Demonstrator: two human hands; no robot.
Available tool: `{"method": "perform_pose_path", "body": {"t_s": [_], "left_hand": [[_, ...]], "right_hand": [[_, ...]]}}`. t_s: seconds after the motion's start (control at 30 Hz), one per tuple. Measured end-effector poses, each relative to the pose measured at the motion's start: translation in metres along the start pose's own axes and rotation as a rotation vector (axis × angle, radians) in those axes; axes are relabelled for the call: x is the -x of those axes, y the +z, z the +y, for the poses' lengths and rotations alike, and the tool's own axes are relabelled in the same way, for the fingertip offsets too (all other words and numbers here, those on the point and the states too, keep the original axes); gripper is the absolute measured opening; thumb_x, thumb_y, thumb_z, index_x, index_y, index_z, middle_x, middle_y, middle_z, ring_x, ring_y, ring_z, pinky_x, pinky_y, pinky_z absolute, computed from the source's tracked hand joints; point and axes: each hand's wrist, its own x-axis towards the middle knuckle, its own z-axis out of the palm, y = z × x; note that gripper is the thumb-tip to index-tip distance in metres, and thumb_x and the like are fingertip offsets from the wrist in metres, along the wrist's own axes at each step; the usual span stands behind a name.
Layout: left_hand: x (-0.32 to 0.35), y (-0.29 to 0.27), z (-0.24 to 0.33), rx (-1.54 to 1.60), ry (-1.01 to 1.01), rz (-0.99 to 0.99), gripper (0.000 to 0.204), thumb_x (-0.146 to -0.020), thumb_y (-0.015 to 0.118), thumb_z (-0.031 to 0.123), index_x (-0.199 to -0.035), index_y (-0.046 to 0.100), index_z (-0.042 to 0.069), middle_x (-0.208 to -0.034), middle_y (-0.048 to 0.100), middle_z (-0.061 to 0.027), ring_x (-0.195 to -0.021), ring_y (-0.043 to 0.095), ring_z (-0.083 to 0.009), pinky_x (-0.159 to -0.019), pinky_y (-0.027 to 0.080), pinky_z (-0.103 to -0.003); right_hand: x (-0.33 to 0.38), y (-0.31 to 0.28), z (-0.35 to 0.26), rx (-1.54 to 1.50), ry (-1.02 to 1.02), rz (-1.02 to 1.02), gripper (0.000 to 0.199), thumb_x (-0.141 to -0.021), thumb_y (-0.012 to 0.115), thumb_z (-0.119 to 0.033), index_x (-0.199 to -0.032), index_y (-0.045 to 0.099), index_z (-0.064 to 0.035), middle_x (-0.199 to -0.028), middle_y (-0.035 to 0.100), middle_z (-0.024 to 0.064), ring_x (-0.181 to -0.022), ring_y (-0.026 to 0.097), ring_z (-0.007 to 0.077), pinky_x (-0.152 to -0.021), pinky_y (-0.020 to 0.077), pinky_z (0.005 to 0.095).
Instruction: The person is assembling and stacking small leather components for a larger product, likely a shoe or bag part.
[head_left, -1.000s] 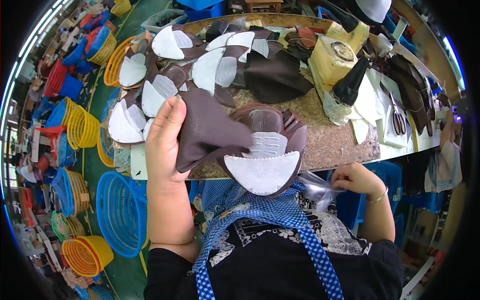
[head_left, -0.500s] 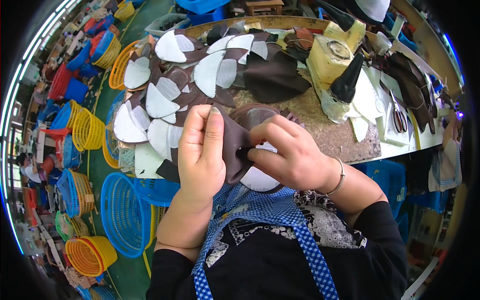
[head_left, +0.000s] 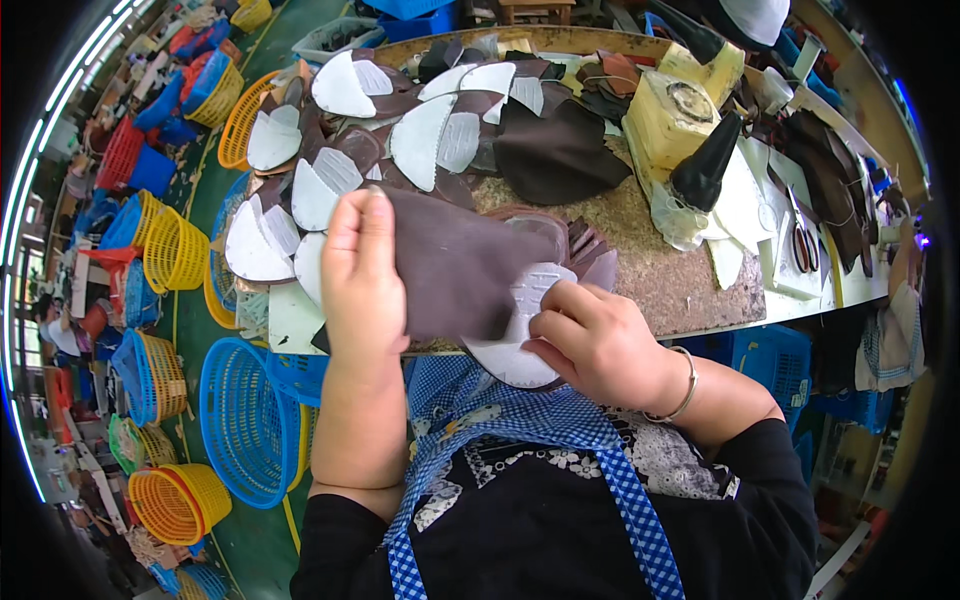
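My left hand (head_left: 368,265) grips a dark brown leather piece (head_left: 455,265) by its left edge, thumb on top. The piece spreads out to the right, and its right end is blurred by motion. Just beyond that end is my right hand (head_left: 605,345), its fingers curled and thumb close to the index finger; whatever may be between them is hidden. Beneath the right fingers lies a brown piece with a white pad (head_left: 515,360), at the table's front edge. Behind the held leather, a stack of brown pieces (head_left: 590,250) is partly covered.
Many brown pieces with white pads (head_left: 420,140) cover the table's left half. A dark leather piece (head_left: 555,150) lies behind my hands. At right stand a yellowish block (head_left: 675,115), a black cone (head_left: 708,165) and scissors (head_left: 803,240). Blue baskets (head_left: 240,420) stand on the floor at left.
The leather was bunched between both hands; now it is spread flat from my left hand. The left hand has shifted left, and the right hand has moved right and down, off the leather.
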Motion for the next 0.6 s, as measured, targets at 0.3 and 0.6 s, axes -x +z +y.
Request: {"method": "perform_pose_path", "body": {"t_s": [0.3, 0.6], "left_hand": [[0.012, 0.009, 0.020, -0.680, 0.434, -0.293, 0.004, -0.093, 0.058, 0.009, -0.093, 0.059, 0.005, -0.090, 0.062, -0.0085, -0.075, 0.060, -0.0196, -0.070, 0.047, -0.028], [0.057, -0.008, 0.019, -0.648, 0.588, -0.654, 0.045, -0.084, 0.069, 0.047, -0.074, 0.054, 0.006, -0.083, 0.066, -0.0162, -0.064, 0.062, -0.0195, -0.055, 0.049, -0.028]], "right_hand": [[0.014, 0.003, 0.013, -1.260, 0.446, 0.062, 0.047, -0.087, 0.069, -0.033, -0.117, 0.053, -0.0007, -0.114, 0.059, 0.0128, -0.104, 0.061, 0.0248, -0.086, 0.0502, 0.0365], [0.016, -0.002, 0.045, -2.033, 0.737, 0.375, 0.052, -0.097, 0.051, -0.036, -0.134, 0.046, 0.0012, -0.134, 0.053, 0.0187, -0.125, 0.051, 0.0310, -0.110, 0.0361, 0.0444]]}}
